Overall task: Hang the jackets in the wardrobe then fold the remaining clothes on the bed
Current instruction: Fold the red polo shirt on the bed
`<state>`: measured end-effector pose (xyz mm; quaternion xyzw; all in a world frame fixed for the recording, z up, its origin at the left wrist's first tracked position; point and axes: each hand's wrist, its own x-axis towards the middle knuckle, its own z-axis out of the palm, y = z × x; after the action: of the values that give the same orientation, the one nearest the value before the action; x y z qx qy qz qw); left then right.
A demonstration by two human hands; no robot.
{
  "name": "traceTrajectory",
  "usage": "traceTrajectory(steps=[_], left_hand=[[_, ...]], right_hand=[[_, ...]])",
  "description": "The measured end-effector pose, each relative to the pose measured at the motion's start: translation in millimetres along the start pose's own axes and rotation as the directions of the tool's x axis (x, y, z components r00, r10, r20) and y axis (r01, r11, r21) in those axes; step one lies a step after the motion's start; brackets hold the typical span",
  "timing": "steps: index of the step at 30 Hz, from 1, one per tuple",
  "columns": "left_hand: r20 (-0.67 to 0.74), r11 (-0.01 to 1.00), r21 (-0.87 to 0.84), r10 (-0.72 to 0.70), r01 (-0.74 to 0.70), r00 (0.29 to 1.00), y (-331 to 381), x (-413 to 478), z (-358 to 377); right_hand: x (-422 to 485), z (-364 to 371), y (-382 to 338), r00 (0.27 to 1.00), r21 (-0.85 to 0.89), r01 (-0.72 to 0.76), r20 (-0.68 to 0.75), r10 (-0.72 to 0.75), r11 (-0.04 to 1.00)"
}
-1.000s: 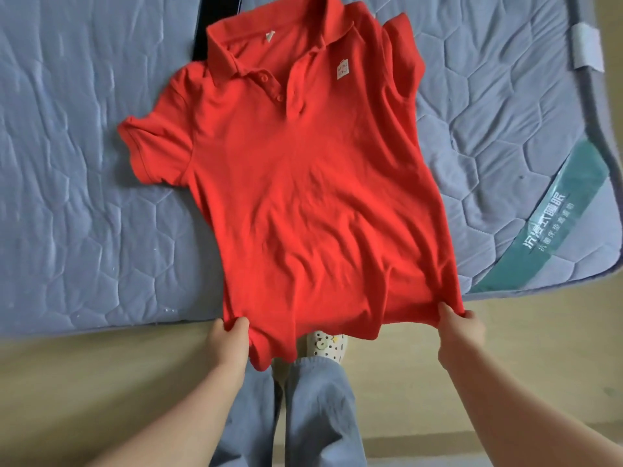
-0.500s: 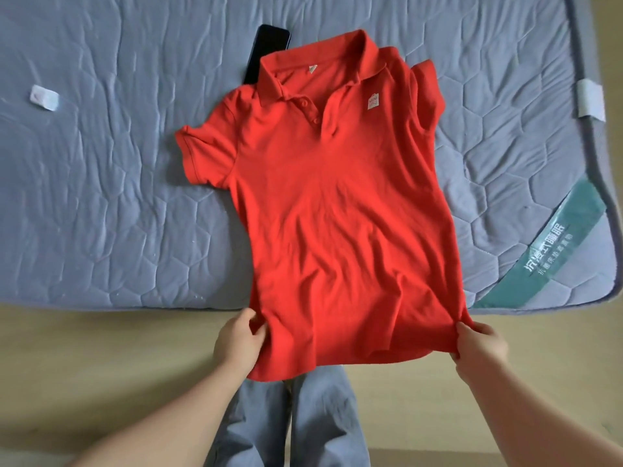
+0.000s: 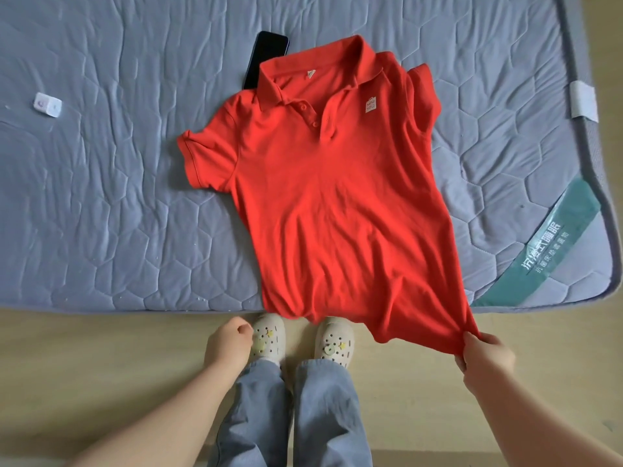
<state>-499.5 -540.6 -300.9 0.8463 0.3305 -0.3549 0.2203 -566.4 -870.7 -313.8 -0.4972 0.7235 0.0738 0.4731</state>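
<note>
A red polo shirt (image 3: 330, 203) lies front up on the grey quilted bed (image 3: 118, 214), collar away from me, its hem hanging over the bed's near edge. My right hand (image 3: 485, 357) pinches the hem's right corner and holds it stretched out over the floor. My left hand (image 3: 227, 342) hangs below the bed's edge, left of the hem, fingers curled and holding nothing. The shirt's right sleeve is folded up onto the chest side; the left sleeve lies flat.
A black phone (image 3: 266, 59) lies on the bed, partly under the collar. A small white tag-like object (image 3: 48, 104) sits far left. My feet in white clogs (image 3: 303, 338) stand on the wooden floor (image 3: 101, 365) against the bed.
My left hand has let go of the hem's left corner and dropped away. The shirt's left hem now lies on the bed edge. The right hand still holds its corner.
</note>
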Motion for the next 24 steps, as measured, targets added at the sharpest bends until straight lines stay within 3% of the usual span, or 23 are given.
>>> traceTrajectory(steps=[7, 13, 16, 19, 21, 24], left_hand=[[0.083, 0.986, -0.166, -0.017, 0.03, 0.996, 34.4, 31.5, 30.4], [-0.057, 0.997, 0.0, -0.08, 0.08, 0.995, 66.9, 55.7, 47.6], [-0.09, 0.967, -0.174, -0.205, 0.187, 0.975, 69.8, 64.0, 50.0], [-0.027, 0.885, -0.401, -0.27, 0.237, 0.962, 71.8, 70.9, 50.5], [-0.005, 0.902, -0.377, -0.228, 0.209, 0.974, 70.7, 74.5, 47.6], [-0.12, 0.946, -0.288, -0.187, 0.146, 0.975, 66.0, 70.7, 37.6]], right_hand=[[-1.8, 8.8, -1.7, 0.999, 0.052, -0.035, 0.013, 0.034, 0.998], [3.0, 10.4, -5.3, 0.999, 0.032, -0.044, 0.004, 0.044, 0.999], [5.0, 11.0, -6.5, 0.999, 0.012, -0.043, 0.005, 0.043, 0.999], [8.4, 12.6, -6.3, 0.999, -0.007, -0.045, -0.003, 0.045, 0.999], [9.9, 13.6, -5.9, 0.999, -0.019, -0.047, -0.007, 0.047, 0.999], [10.5, 14.6, -5.9, 0.998, -0.023, -0.056, -0.015, 0.056, 0.998]])
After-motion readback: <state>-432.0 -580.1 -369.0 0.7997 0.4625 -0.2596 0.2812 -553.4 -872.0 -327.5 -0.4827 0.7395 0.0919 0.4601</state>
